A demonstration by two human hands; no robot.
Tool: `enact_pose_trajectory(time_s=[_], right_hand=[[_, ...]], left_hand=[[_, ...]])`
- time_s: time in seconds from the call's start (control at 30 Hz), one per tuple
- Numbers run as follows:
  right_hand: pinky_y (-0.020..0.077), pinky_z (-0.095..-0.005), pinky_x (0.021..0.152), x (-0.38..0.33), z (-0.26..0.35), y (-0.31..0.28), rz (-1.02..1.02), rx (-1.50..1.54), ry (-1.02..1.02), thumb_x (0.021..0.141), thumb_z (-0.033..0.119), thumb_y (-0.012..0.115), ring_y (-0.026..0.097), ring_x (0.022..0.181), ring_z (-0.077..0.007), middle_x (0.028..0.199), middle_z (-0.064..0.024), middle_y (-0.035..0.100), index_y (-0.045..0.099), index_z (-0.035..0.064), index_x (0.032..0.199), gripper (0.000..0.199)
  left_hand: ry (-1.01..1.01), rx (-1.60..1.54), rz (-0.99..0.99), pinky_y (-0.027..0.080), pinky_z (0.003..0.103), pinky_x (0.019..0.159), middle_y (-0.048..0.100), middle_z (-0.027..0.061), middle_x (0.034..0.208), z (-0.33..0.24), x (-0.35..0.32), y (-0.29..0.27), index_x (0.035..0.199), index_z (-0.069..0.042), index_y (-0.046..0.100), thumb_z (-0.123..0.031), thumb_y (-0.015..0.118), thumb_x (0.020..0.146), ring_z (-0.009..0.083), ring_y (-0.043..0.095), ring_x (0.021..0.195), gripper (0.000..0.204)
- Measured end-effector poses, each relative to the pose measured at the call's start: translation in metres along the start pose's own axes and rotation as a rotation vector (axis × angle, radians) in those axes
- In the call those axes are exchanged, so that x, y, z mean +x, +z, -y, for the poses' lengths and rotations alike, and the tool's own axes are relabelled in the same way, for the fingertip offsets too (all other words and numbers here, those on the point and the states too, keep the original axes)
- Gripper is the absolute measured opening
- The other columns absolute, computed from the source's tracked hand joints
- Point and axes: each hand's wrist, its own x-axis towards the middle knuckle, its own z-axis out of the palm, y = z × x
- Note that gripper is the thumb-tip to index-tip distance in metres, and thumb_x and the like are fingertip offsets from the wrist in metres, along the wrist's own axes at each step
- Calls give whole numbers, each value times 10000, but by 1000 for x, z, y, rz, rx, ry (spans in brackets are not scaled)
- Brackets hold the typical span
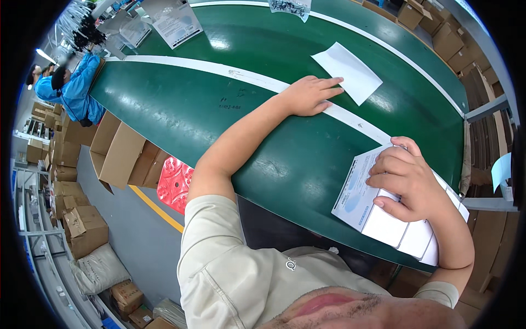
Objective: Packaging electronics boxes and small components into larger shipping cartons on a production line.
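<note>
My left hand (309,96) reaches across the white line on the green work surface. Its fingers are stretched out, and the fingertips lie at the near edge of a white sheet (353,74). At the right, a row of white boxes (402,236) leans together near the table's front edge. The foremost box (350,197) shows a face with pale blue and grey print. My right hand (402,178) is curled over the top of this row, fingers bent and thumb against a box. The palm side is hidden.
Printed white packs (176,24) stand at the far left of the green table (181,88). A clear bag of dark small parts (290,7) lies at the far edge. Open cartons (123,148) and a red stool (174,183) flank the left side. A person in blue (76,90) works beyond.
</note>
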Motion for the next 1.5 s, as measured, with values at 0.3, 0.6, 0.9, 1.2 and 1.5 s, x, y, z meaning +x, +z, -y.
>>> enact_pose_trajectory(time_s=[0.3, 0.6, 0.9, 1.2, 1.5], right_hand=[[331, -513, 1088, 3, -2, -4, -16, -33, -4, 827, 305, 739, 614, 988, -258, 974, -45, 666, 726, 105, 942, 231], [324, -504, 1096, 1, -5, -6, 17, -2, 45, 803, 318, 754, 629, 993, -244, 982, -31, 666, 736, 127, 957, 246], [313, -514, 1103, 3, -11, -6, 42, 10, 29, 804, 334, 750, 629, 1013, -250, 1020, -33, 678, 750, 128, 985, 274], [334, -489, 1096, 4, -2, -4, -22, -2, -43, 878, 299, 712, 614, 1007, -239, 981, -27, 653, 728, 113, 961, 204], [332, -509, 1103, -11, 5, -5, -6, -44, -100, 894, 291, 698, 611, 1039, -280, 1044, -79, 677, 718, 78, 1018, 247]], left_hand=[[-639, 439, -230, 551, 503, 928, 471, 183, 1512, 148, -66, -74, 1367, -88, 571, -315, 667, 911, 377, 649, 1146, 518], [-1270, 709, -140, 484, 507, 1071, 228, 190, 1668, 327, -130, -244, 1554, -99, 317, -382, 629, 879, 430, 523, 1350, 796], [-1402, 691, -37, 514, 480, 1019, 488, 174, 1518, 336, -168, -265, 1433, -197, 541, -358, 673, 892, 365, 596, 1275, 580], [-1176, 790, -137, 561, 501, 800, 701, 149, 1076, 181, -148, -233, 1150, -148, 705, -360, 630, 965, 359, 704, 992, 291], [-763, 570, -77, 522, 431, 660, 698, 104, 892, -125, -91, -194, 911, -82, 710, -335, 725, 881, 326, 679, 756, 255]])
